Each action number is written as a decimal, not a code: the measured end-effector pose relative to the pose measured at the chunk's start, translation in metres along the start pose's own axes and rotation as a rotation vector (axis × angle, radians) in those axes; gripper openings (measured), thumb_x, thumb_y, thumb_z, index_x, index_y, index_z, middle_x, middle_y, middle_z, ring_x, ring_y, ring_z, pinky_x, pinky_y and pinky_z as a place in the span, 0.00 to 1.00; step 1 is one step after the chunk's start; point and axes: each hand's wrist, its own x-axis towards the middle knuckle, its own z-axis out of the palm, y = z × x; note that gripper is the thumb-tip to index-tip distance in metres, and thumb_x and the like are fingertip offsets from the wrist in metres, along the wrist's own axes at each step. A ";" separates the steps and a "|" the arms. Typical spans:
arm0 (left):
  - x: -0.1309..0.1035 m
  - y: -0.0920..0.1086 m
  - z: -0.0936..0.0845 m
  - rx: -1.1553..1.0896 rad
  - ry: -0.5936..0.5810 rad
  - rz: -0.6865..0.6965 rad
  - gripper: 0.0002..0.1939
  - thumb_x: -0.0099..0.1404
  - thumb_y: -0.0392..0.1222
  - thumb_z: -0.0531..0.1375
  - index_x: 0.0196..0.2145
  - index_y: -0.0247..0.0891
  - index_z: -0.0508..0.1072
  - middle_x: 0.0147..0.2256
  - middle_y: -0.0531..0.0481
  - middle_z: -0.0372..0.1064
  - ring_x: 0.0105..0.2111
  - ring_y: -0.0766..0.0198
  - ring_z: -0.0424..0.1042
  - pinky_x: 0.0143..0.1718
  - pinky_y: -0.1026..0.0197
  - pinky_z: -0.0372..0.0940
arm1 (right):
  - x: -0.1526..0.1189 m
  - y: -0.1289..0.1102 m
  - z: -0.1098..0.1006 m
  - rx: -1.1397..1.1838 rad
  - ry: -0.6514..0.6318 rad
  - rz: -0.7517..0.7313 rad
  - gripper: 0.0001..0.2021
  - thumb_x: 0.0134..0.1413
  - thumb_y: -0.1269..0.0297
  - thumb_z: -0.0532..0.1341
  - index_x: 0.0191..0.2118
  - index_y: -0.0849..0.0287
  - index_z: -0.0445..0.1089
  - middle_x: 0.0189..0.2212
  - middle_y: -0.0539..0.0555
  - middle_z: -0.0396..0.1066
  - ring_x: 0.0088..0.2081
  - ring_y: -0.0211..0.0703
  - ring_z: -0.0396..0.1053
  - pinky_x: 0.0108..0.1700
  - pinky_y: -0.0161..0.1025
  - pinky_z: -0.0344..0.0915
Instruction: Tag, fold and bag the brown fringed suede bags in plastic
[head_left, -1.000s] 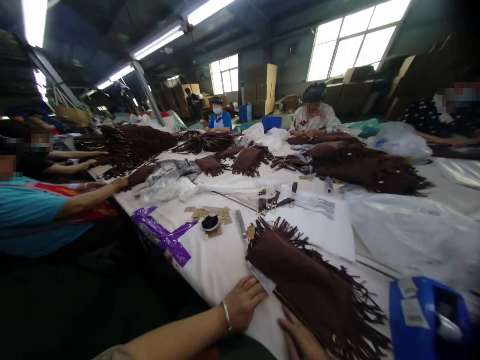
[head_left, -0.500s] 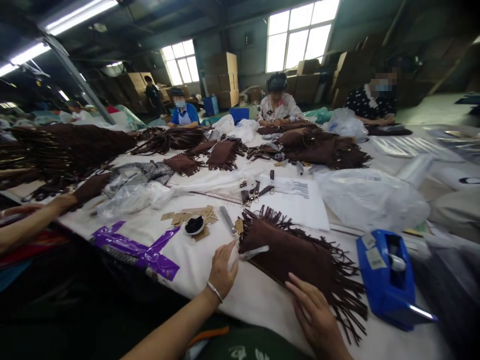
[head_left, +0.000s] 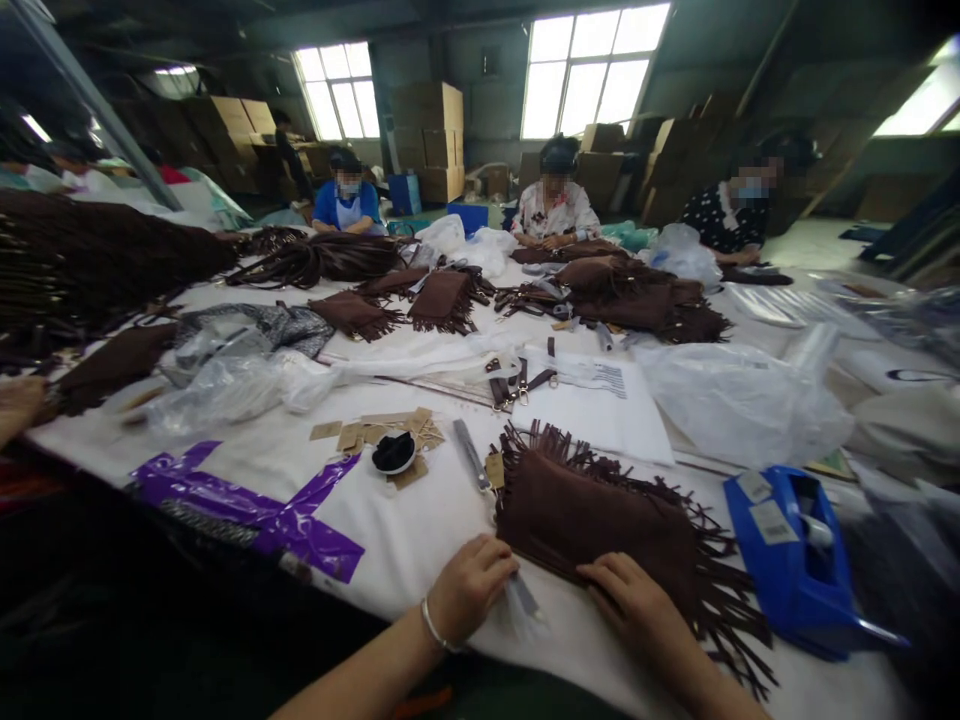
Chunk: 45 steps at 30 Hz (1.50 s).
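Note:
A dark brown fringed bag (head_left: 600,515) lies flat in front of me, its long fringe along the far and right sides. Near its left corner, my left hand (head_left: 472,588) is closed, pinching a grey strip in clear plastic (head_left: 526,600) that is blurred and trails beside the fingertips. My right hand (head_left: 641,605) is at the bag's near edge, fingers bent over it; the thumb is partly hidden. A small kraft tag (head_left: 494,470) and a wrapped grey strap (head_left: 471,453) are at the bag's left end.
A blue tape dispenser (head_left: 799,570) stands right of the bag. To the left are a small bowl of black pieces (head_left: 394,453), kraft tags (head_left: 360,433) and purple tape (head_left: 300,525). Brown bags (head_left: 645,295) lie further back, where several people sit. Another person's hand (head_left: 19,405) shows at far left.
My left hand has moved from beside the bag's corner to the grey strip and closed on it, swinging it off the bag. My right hand has bent its fingers over the near edge.

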 end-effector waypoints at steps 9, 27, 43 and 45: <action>0.001 0.029 0.020 -0.132 0.006 -0.073 0.14 0.65 0.34 0.53 0.48 0.36 0.67 0.40 0.44 0.68 0.40 0.58 0.66 0.42 0.55 0.67 | 0.067 -0.025 -0.016 0.207 0.116 0.248 0.10 0.61 0.59 0.52 0.42 0.52 0.68 0.40 0.53 0.69 0.45 0.44 0.66 0.48 0.42 0.65; 0.041 -0.076 -0.049 0.438 -0.074 -0.065 0.15 0.64 0.28 0.50 0.44 0.38 0.70 0.53 0.44 0.64 0.59 0.52 0.51 0.60 0.42 0.45 | 0.081 -0.081 0.018 0.350 0.136 -0.206 0.05 0.56 0.71 0.57 0.38 0.56 0.66 0.35 0.51 0.71 0.42 0.40 0.65 0.48 0.44 0.59; 0.068 -0.026 -0.024 0.022 -0.210 -0.018 0.05 0.60 0.37 0.60 0.36 0.41 0.74 0.36 0.49 0.70 0.41 0.59 0.65 0.47 0.56 0.60 | 0.023 -0.060 0.028 0.236 0.201 -0.258 0.10 0.57 0.71 0.56 0.44 0.56 0.68 0.39 0.53 0.71 0.46 0.41 0.64 0.48 0.43 0.62; 0.076 -0.042 -0.027 0.013 -0.170 -0.110 0.04 0.60 0.33 0.58 0.31 0.39 0.73 0.32 0.49 0.71 0.37 0.60 0.66 0.43 0.57 0.62 | 0.023 -0.061 0.026 0.257 0.222 -0.235 0.10 0.57 0.71 0.56 0.44 0.56 0.68 0.39 0.53 0.71 0.45 0.41 0.64 0.48 0.43 0.62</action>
